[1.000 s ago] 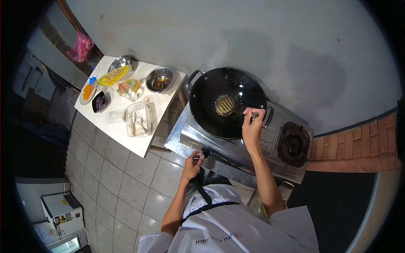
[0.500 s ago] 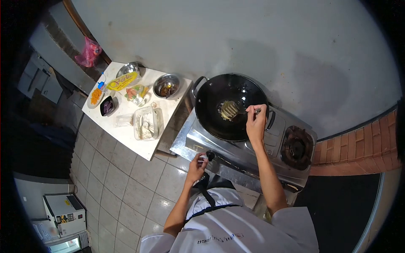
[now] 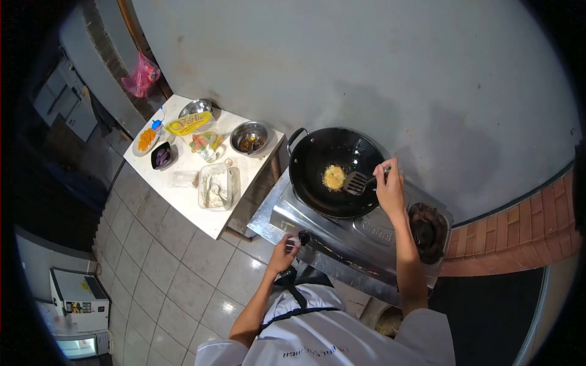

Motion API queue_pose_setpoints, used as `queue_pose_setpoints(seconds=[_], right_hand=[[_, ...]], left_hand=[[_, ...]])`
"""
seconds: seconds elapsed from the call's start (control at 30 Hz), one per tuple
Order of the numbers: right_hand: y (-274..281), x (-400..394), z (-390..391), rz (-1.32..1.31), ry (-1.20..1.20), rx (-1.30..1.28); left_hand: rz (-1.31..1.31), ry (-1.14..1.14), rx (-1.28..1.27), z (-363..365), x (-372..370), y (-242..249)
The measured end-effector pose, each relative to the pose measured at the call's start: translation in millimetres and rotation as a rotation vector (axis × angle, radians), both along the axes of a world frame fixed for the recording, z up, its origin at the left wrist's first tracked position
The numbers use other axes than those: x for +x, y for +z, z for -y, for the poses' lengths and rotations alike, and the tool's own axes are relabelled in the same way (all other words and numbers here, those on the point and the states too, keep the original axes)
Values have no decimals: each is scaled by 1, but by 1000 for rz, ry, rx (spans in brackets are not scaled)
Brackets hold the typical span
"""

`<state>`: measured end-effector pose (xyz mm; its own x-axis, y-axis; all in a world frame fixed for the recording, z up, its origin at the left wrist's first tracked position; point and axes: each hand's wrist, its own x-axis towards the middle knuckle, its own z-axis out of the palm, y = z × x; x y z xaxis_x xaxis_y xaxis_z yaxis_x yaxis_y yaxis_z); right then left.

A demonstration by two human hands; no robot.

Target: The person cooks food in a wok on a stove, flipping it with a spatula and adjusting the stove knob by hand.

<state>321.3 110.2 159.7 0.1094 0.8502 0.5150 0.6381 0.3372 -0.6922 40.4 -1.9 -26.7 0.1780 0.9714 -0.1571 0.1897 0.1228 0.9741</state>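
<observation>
My right hand [image 3: 390, 188] is closed round the handle of a slotted spatula [image 3: 356, 183]. The spatula's dark blade is inside a black wok [image 3: 311, 149], close beside a small round golden fried piece [image 3: 334, 177] in shiny oil. Bubbles ring the piece. My left hand [image 3: 282, 255] is low at the stove's front edge, next to a black knob [image 3: 304, 237]. Its fingers are curled round something small and pale that I cannot make out. The wok sits on the left burner of a steel gas stove [image 3: 287, 210].
On the left, a white table [image 3: 201, 224] bears a metal bowl with brown sauce [image 3: 249, 138], a plastic tub of white flour [image 3: 218, 188], a yellow packet [image 3: 188, 124], a plate of orange pieces [image 3: 145, 141] and a black bowl [image 3: 162, 156]. A second burner [image 3: 426, 232] is on the right.
The spatula has come off the fried piece and moved right, exposing its golden top. My right hand has shifted slightly right and down in view. The left hand stays by the knob.
</observation>
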Motion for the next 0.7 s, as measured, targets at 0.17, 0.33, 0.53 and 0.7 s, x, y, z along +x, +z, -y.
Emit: queue_pose_setpoints(seconds=[0.17, 0.33, 0.53, 0.7], right_hand=[[-11, 1, 2, 33, -22, -98], [-20, -2, -5, -71, -41, -50], [-14, -14, -11, -45, -61, -56], [7, -36, -24, -74, -24, 17]], left_hand=[[-14, -21, -21, 2, -1, -6], [44, -20, -70, 3, -1, -8], [58, -37, -57, 4, -5, -4], [44, -40, -45, 4, -7, -3]])
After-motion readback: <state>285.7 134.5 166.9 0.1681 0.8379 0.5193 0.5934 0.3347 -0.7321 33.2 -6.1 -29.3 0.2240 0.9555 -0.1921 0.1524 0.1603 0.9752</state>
